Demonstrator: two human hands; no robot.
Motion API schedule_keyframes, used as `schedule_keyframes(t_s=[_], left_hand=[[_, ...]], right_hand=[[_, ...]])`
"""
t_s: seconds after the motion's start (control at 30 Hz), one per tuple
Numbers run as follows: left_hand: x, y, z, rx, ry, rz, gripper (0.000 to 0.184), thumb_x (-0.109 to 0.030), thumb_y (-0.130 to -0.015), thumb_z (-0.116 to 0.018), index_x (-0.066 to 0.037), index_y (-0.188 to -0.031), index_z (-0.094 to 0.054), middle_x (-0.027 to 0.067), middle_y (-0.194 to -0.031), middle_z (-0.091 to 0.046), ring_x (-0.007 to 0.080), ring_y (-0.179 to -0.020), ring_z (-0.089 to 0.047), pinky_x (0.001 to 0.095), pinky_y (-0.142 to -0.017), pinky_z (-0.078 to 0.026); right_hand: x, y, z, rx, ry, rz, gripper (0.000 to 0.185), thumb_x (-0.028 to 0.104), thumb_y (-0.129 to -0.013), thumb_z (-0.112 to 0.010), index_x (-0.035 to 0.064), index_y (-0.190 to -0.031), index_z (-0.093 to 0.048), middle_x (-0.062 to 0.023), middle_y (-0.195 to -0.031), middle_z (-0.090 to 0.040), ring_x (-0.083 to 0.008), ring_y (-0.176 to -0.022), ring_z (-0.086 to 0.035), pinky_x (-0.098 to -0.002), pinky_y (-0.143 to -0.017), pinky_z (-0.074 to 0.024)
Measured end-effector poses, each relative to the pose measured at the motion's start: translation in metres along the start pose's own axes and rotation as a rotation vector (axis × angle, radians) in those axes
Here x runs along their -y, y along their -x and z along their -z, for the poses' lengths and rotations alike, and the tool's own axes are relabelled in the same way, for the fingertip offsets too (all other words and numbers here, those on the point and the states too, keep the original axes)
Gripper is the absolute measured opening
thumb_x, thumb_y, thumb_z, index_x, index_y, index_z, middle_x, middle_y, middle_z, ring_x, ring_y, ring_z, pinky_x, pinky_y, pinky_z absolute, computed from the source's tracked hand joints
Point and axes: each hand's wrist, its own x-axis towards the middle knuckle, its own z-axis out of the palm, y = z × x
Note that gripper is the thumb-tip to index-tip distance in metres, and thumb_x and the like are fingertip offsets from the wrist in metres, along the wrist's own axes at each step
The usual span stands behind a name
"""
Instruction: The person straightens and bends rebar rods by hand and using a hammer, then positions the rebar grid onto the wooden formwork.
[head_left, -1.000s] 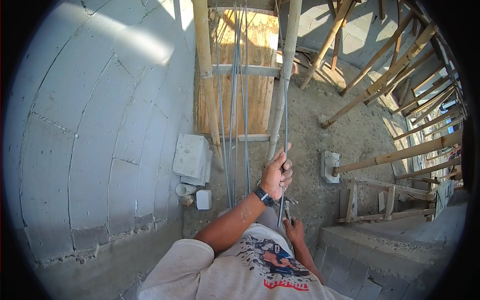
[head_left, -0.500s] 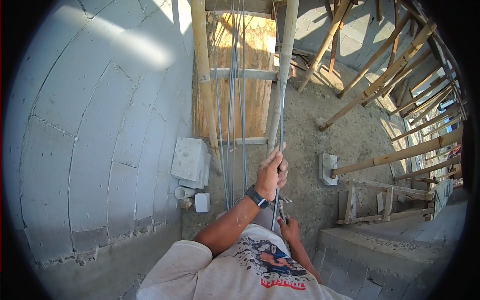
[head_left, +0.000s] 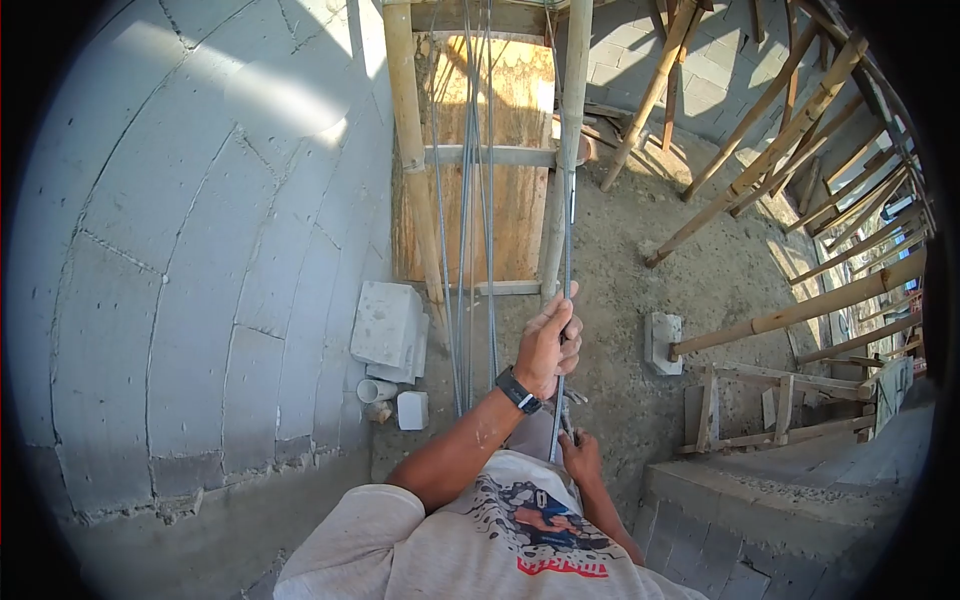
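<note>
My left hand (head_left: pixel 548 345), with a dark watch on its wrist, is wrapped round a long grey steel rod (head_left: pixel 568 240) that runs up in front of the ladder's right rail. Low beside the rod's lower end, my right hand (head_left: pixel 580 455) is closed on a tool (head_left: pixel 567 422), whose shape is partly hidden. Several more thin steel rods (head_left: pixel 468 200) hang to the left, in front of the bamboo ladder (head_left: pixel 412 150). A stained plywood sheet (head_left: pixel 515 210) lies behind the ladder.
A grey block wall (head_left: pixel 200 250) rises at the left. White blocks (head_left: pixel 385 325) and a pipe piece (head_left: pixel 375 390) sit at its foot. Bamboo props (head_left: pixel 810 315) slant across the right, one against a small block (head_left: pixel 662 343). A wooden frame (head_left: pixel 785 410) lies lower right.
My left hand has moved slightly left and down with the rod in its grip. The rod's lower end has shifted left. My right hand has moved little.
</note>
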Motion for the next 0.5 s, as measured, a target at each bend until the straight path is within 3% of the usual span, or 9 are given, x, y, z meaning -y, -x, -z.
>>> schedule_keyframes(t_s=[0.17, 0.27, 0.37, 0.47, 0.5], left_hand=[[0.004, 0.001, -0.004, -0.066, -0.118, 0.014, 0.048, -0.027, -0.102, -0.046, -0.014, -0.147, -0.035, -0.0063, -0.074, -0.043, 0.0018, -0.051, -0.031, 0.0168, -0.038, -0.025], [0.009, -0.004, 0.004, -0.032, -0.118, 0.0, 0.048, -0.029, -0.102, -0.047, -0.015, -0.146, -0.036, -0.0066, -0.074, -0.042, 0.002, -0.05, -0.03, 0.0171, -0.038, -0.024], [0.014, -0.009, 0.006, -0.057, -0.135, 0.011, 0.051, -0.03, -0.101, -0.05, -0.016, -0.147, -0.034, -0.0074, -0.074, -0.042, 0.0017, -0.049, -0.029, 0.0167, -0.036, -0.023], [0.018, -0.01, 0.006, -0.063, -0.158, 0.003, 0.052, -0.03, -0.101, -0.051, -0.016, -0.148, -0.033, -0.0075, -0.073, -0.044, 0.0016, -0.049, -0.03, 0.0166, -0.036, -0.023], [0.02, -0.008, 0.006, -0.061, -0.169, -0.001, 0.052, -0.031, -0.101, -0.05, -0.016, -0.148, -0.033, -0.0073, -0.073, -0.044, 0.0017, -0.05, -0.031, 0.0167, -0.037, -0.022]], right_hand=[[-0.004, -0.003, 0.006, 0.005, 0.01, -0.028, 0.044, 0.038, -0.085, -0.066, -0.0042, -0.075, -0.056, -0.019, -0.062, -0.053, -0.029, -0.055, -0.05, -0.0437, -0.056, -0.0398], [0.002, 0.007, 0.02, -0.101, 0.088, 0.025, 0.036, 0.032, -0.084, -0.067, -0.0027, -0.08, -0.057, -0.0189, -0.065, -0.056, -0.0327, -0.058, -0.057, -0.043, -0.057, -0.0431], [-0.007, 0.019, 0.033, -0.374, -0.103, 0.353, 0.024, 0.022, -0.08, -0.07, 0.0021, -0.086, -0.06, -0.0201, -0.072, -0.062, -0.0401, -0.066, -0.062, -0.0457, -0.06, -0.0477], [-0.005, 0.028, 0.058, -0.339, -0.207, 0.383, 0.017, 0.014, -0.077, -0.071, 0.0037, -0.087, -0.06, -0.0197, -0.074, -0.063, -0.0381, -0.066, -0.063, -0.0433, -0.059, -0.0485], [-0.017, 0.025, 0.057, -0.198, -0.241, 0.328, 0.017, 0.013, -0.078, -0.069, 0.003, -0.088, -0.06, -0.0186, -0.071, -0.062, -0.0377, -0.065, -0.063, -0.0427, -0.058, -0.0486]])
